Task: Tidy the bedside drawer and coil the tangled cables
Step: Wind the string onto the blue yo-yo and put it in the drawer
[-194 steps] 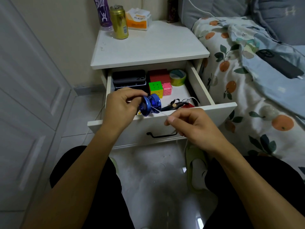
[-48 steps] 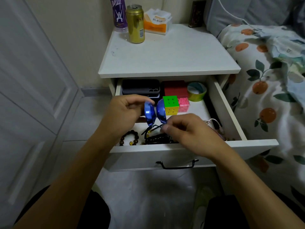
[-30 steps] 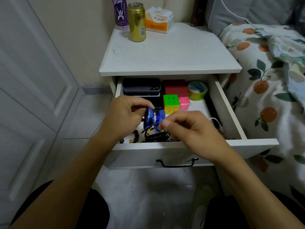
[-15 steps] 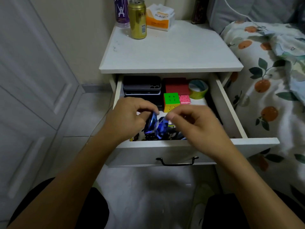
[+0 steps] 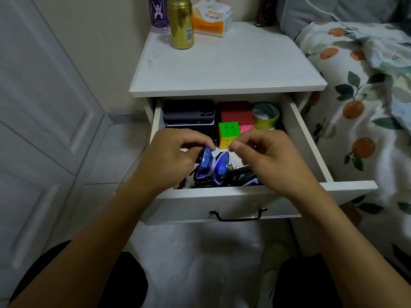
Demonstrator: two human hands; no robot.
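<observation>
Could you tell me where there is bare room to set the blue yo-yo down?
The white nightstand top is bare in front of the gold can and orange tissue pack. The open white drawer is crowded: black phone cases, red box, coloured puzzle cube, tape roll, and black tangled cables at its front.

Over the front edge of the open drawer (image 5: 273,192), the left hand (image 5: 169,156) grips a blue yo-yo (image 5: 212,167) by its left half — the right hand (image 5: 264,156) pinches its fingertips together just above the right half. At the drawer's back edge sit stacked dark phone cases (image 5: 189,113), a red box (image 5: 236,112) and a tape roll (image 5: 265,115) — a colourful cube (image 5: 229,133) stands just in front of the box.
</observation>
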